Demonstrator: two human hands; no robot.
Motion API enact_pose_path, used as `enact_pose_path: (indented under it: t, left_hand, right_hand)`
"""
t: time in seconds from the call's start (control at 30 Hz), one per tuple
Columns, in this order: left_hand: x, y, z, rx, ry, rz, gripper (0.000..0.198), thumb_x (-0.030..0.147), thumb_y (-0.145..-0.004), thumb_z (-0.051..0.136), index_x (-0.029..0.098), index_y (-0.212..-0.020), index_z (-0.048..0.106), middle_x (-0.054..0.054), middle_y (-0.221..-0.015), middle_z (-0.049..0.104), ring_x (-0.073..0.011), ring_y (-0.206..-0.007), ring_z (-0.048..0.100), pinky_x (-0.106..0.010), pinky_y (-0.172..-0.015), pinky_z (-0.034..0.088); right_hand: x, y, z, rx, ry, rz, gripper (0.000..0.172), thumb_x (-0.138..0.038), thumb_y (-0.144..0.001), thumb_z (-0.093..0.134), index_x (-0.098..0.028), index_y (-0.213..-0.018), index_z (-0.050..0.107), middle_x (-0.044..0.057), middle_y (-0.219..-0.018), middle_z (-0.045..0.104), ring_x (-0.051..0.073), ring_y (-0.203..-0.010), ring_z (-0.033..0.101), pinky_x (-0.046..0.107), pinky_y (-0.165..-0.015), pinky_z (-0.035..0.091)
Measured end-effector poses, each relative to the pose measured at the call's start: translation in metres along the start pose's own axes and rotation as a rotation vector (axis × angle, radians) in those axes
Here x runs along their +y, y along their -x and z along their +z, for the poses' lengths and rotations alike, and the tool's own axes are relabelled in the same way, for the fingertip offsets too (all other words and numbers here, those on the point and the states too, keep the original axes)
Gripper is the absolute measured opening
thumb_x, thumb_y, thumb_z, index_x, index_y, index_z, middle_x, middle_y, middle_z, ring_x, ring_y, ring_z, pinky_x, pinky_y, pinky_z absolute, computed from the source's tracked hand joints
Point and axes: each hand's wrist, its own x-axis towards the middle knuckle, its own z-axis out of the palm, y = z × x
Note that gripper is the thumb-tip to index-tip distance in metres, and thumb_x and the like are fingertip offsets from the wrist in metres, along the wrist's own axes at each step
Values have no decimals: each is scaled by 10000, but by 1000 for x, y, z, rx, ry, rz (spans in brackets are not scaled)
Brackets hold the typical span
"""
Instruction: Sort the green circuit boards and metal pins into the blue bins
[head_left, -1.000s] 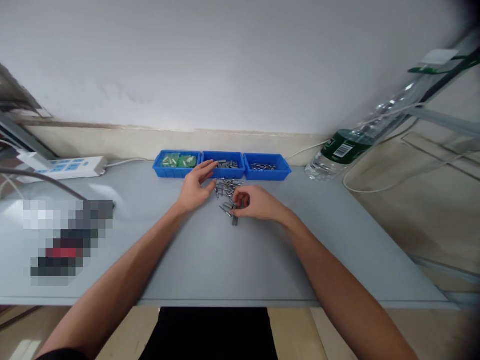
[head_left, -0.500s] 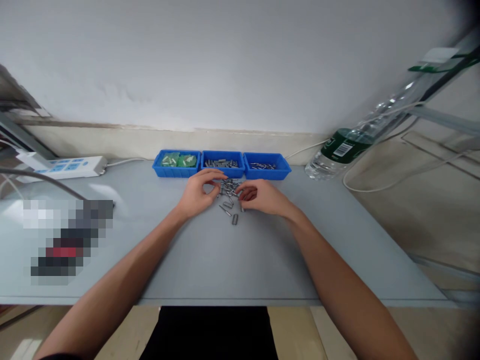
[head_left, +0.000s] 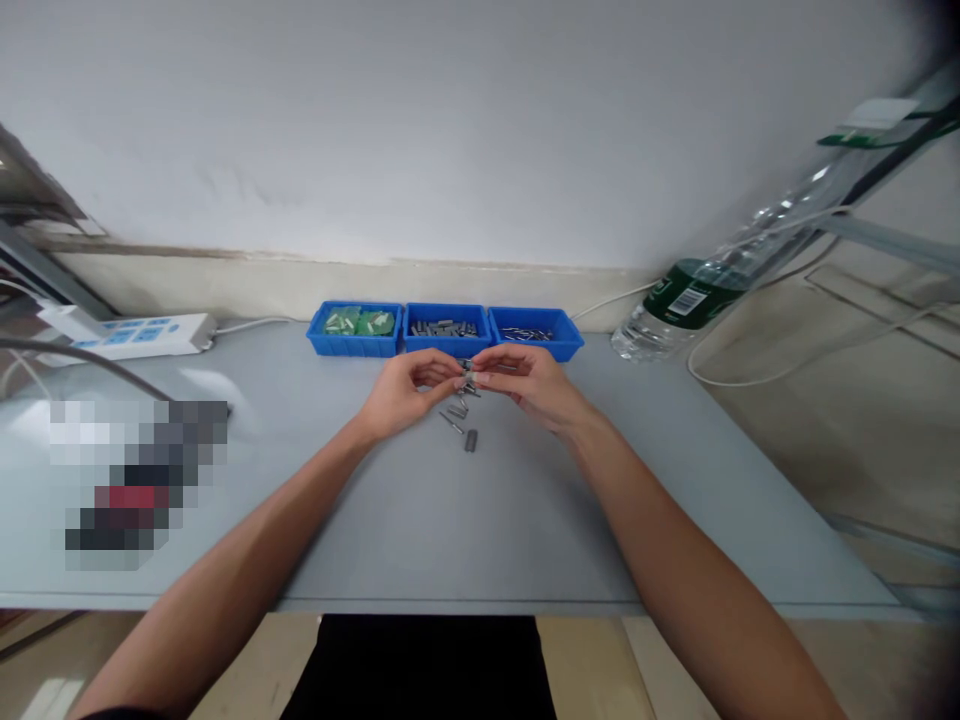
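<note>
My left hand (head_left: 409,392) and my right hand (head_left: 534,385) meet fingertip to fingertip above the table. Between their thumbs and fingers is a small grey metal part (head_left: 469,379), mostly covered, so its exact kind is hidden. Loose metal pieces lie right below, partly behind my fingers. Nearer to me are a thin metal pin (head_left: 451,422), a U-shaped metal piece (head_left: 457,410) and a short, dark grey block-like piece (head_left: 471,441). Just behind my hands stand three blue bins: a left bin (head_left: 354,346) with green and white pieces, a middle bin (head_left: 445,345) with grey cylindrical pieces, a right bin (head_left: 537,352) with thin metal pins.
A clear plastic bottle (head_left: 694,295) with a green label leans at the back right, by a white cable (head_left: 739,381). At the left back lies a white power strip (head_left: 161,333). A blurred-out dark object (head_left: 142,490) rests on the grey table (head_left: 450,540) at left.
Both hands have come together over the loose metal pieces; they were apart on either side. My fingertips now close on a small metal part between them.
</note>
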Motion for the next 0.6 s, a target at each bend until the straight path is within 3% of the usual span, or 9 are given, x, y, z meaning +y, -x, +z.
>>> enact_pose_path:
  t: [0.2, 0.37, 0.5, 0.6]
  left_hand:
    - [-2, 0, -4, 12, 86, -49, 268, 375, -808, 820, 156, -930, 725, -80, -854, 781, -216, -812, 771, -347, -786, 649]
    - [-10, -1, -9, 37, 106, -106, 243, 352, -795, 823, 161, -928, 754, -85, -841, 792, -260, -857, 789, -394, -834, 664]
    - [-20, -5, -12, 163, 51, 9, 232, 352, -800, 812, 149, -906, 773, -115, -1021, 778, -254, -933, 776, -417, -929, 650]
    - [-28, -9, -14, 190, 29, 87, 301, 353, -829, 780, 156, -1057, 783, -138, -1231, 723, -267, -1131, 725, -458, -1076, 579]
  right_hand:
    - [0, 0, 0, -11, 37, -31, 376, -379, -611, 949, -221, -908, 780, 48, -963, 759, 204, -930, 712, 410, -957, 568]
    - [0, 1, -2, -15, 275, -16, 319, -348, -686, 866, -209, -946, 746, 41, -853, 739, 196, -799, 692, 358, -773, 568]
    - [-2, 5, -1, -196, 585, 46, 209, -320, -715, 812, -206, -855, 706, 13, -727, 694, 174, -693, 645, 295, -634, 485]
    - [-4, 10, 3, -283, 766, 73, 228, -352, -704, 825, -213, -783, 663, 0, -695, 683, 158, -625, 612, 273, -563, 414]
